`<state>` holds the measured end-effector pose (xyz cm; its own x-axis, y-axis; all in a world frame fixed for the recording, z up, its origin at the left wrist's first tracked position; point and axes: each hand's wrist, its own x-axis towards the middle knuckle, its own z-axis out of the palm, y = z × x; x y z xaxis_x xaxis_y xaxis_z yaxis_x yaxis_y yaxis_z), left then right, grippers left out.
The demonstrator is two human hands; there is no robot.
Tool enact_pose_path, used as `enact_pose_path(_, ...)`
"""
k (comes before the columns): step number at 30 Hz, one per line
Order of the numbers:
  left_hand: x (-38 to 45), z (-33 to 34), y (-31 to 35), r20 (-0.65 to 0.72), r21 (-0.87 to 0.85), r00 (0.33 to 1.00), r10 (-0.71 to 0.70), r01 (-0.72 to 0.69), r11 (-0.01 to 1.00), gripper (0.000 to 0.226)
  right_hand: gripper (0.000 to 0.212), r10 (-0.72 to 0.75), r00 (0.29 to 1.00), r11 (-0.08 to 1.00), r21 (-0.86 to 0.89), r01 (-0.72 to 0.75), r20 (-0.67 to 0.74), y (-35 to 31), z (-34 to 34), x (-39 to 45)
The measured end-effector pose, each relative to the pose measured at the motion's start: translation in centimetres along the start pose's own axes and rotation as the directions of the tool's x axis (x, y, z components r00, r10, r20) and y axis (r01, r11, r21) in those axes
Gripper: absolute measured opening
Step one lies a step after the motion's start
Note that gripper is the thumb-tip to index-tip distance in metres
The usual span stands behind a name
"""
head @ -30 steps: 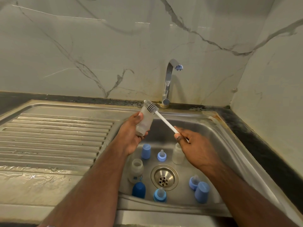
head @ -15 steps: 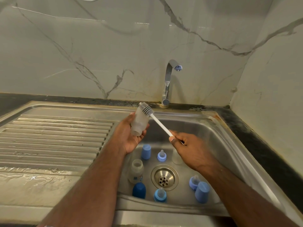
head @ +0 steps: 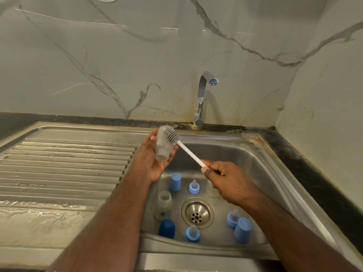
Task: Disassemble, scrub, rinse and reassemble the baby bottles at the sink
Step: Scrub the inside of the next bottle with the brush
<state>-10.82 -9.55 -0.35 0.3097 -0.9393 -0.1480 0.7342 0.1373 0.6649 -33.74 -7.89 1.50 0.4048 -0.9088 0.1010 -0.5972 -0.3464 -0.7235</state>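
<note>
My left hand [head: 151,161] grips a clear, capless baby bottle [head: 162,149] over the basin's left rim, its mouth pointing down toward me. My right hand [head: 222,178] holds the white handle of a bottle brush [head: 189,154]; its grey bristle head [head: 172,136] lies against the bottle's outer side near the base. In the sink basin [head: 245,160] stand another open bottle [head: 164,206], a third bottle [head: 211,190] partly hidden behind my right hand, three blue caps [head: 175,181] [head: 167,228] [head: 242,230] and three blue-ringed teats [head: 194,186] [head: 192,233] [head: 232,217].
The chrome tap [head: 202,99] stands at the back of the sink, off, with no water running. A ribbed, wet draining board [head: 62,169] stretches to the left. The drain strainer [head: 197,213] sits mid-basin. A marble wall closes in behind and on the right.
Both hands shifted left. The bottle tilted so its mouth faces down, and the brush head moved from the bottle's top edge onto its side.
</note>
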Motion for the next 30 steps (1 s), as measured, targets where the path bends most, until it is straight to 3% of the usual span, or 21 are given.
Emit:
enact_pose_path(7, -0.6, 0.2, -0.1, 0.057, 0.033, 0.996, -0.07, 0.068, 0.997, 0.038, 0.033, -0.018, 1.0, 0.998, -0.053, 0.018, -0.005, 0.0, 0.3, 0.0)
enact_pose_path(11, -0.7, 0.2, 0.0, 0.056, 0.115, 0.998, -0.039, 0.032, 0.993, 0.048, 0.034, -0.027, 0.999, 0.995, -0.095, 0.024, -0.029, 0.0, -0.2, 0.0)
enact_pose_path(20, -0.8, 0.3, 0.4, 0.065, -0.023, 0.998, -0.025, 0.026, 0.999, 0.053, 0.036, -0.049, 0.997, 0.991, -0.127, 0.042, -0.055, 0.3, -0.1, 0.2)
enact_pose_path(23, -1.0, 0.4, 0.4, 0.074, -0.04, 0.997, -0.034, 0.037, 0.999, 0.044, 0.038, -0.019, 0.995, 0.994, -0.108, 0.008, -0.101, 0.7, -0.5, 0.5)
enact_pose_path(26, -1.0, 0.3, 0.5, 0.073, -0.053, 0.997, -0.029, 0.033, 0.998, 0.035, 0.034, -0.052, 0.997, 0.997, -0.062, 0.049, -0.05, 0.4, -0.3, -0.1)
enact_pose_path(30, -0.8, 0.4, 0.4, 0.07, -0.036, 0.997, -0.044, 0.047, 0.998, 0.038, 0.036, -0.047, 0.995, 0.99, -0.135, 0.035, -0.087, 0.4, -0.1, 0.5)
